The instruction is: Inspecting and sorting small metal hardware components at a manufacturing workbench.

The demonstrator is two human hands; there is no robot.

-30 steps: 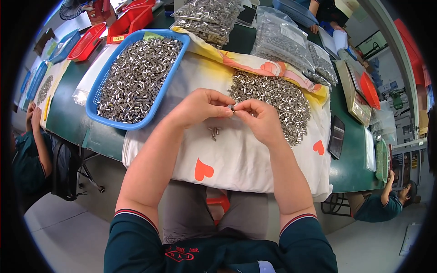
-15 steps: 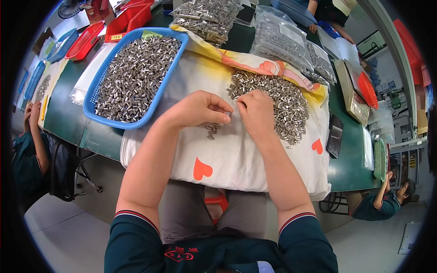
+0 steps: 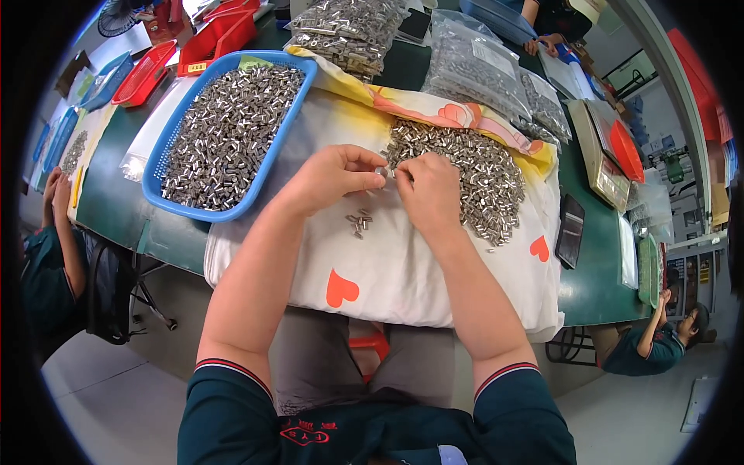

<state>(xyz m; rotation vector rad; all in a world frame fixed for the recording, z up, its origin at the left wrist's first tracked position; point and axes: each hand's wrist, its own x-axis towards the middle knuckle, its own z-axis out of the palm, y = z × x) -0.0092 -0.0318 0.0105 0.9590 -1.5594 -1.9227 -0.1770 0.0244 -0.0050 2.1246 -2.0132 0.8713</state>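
From the head view, your left hand (image 3: pixel 333 177) and right hand (image 3: pixel 428 188) meet over the white cloth with orange hearts (image 3: pixel 403 263) that is spread on the green worktop (image 3: pixel 116 194). Your left fingers (image 3: pixel 370 172) are pinched shut on a small metal piece (image 3: pixel 382 171), which sits right at the tips, between the two hands. Your right fingers (image 3: pixel 404 172) curl in toward that same piece, just beside it; whether they actually grip it, you cannot tell from here. A few loose metal pieces (image 3: pixel 358 222) lie on the cloth just below your hands. The big heap of metal pieces (image 3: pixel 465 174) lies under and beyond your right hand. A blue tray (image 3: pixel 174 203) full of the same parts stands to the left, well apart from your fingers.
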